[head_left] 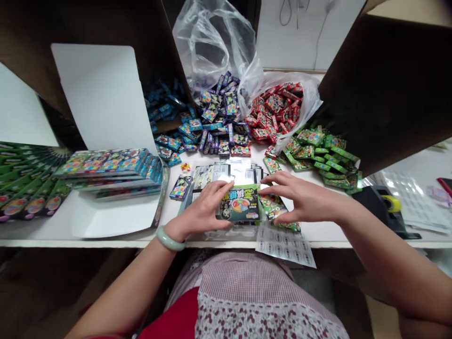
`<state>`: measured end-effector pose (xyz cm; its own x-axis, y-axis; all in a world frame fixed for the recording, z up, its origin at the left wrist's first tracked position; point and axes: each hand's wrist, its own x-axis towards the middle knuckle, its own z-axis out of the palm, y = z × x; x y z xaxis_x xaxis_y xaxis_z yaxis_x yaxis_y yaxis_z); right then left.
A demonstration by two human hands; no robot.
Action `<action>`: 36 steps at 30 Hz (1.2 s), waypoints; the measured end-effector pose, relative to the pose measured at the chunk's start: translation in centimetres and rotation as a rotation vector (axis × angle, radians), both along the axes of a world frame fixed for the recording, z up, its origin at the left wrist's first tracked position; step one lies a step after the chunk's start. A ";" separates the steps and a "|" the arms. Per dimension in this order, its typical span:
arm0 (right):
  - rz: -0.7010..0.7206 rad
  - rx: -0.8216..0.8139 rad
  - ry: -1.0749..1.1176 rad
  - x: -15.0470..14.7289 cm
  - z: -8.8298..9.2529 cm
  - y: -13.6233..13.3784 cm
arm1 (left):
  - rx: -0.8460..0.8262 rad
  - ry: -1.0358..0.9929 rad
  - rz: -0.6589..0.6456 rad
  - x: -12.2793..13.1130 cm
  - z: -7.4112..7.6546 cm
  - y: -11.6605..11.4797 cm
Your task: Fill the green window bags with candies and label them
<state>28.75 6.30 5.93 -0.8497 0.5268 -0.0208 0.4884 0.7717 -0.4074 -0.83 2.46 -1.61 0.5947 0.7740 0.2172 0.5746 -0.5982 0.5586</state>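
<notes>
One clear plastic bag (307, 99) of red card packets (271, 113) beyond the hands (201, 209) (303, 197)

Along the far edge of my table (310, 241), loose blue packets (164, 106), mixed colourful packets (221, 117), red packets (273, 110) and green packets (318, 150) lie in heaps running left to right, with a clear plastic bag (212, 42) bunched behind them and a cardboard divider (384, 89) leaning in over the green heap. Toward the left edge, a stack of boxes (109, 172) sits on a white card (113, 219) beside a fanned row of green boxes (28, 181), and off to the right a black tape dispenser (379, 207) stands by some clear sheets (413, 197).
</notes>
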 end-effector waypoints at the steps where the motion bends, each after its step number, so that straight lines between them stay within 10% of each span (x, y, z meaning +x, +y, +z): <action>1: -0.012 0.010 0.001 -0.1 0.1 0.0 | -0.013 -0.011 -0.009 0.0 0.1 0.0; 24: -0.053 0.064 0.089 -2.3 -1.7 0.0 | -0.034 -0.077 -0.060 -0.1 -0.3 0.3; 36: -0.419 -0.242 0.486 -4.2 -6.2 0.6 | 0.068 -0.029 0.139 -1.1 -1.2 -0.5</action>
<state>24.59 6.86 -0.23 -0.5179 0.8418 0.1525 0.4440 0.4168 -0.7932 -1.94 1.95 -2.84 0.4755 0.8315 0.2873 0.6388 -0.5509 0.5370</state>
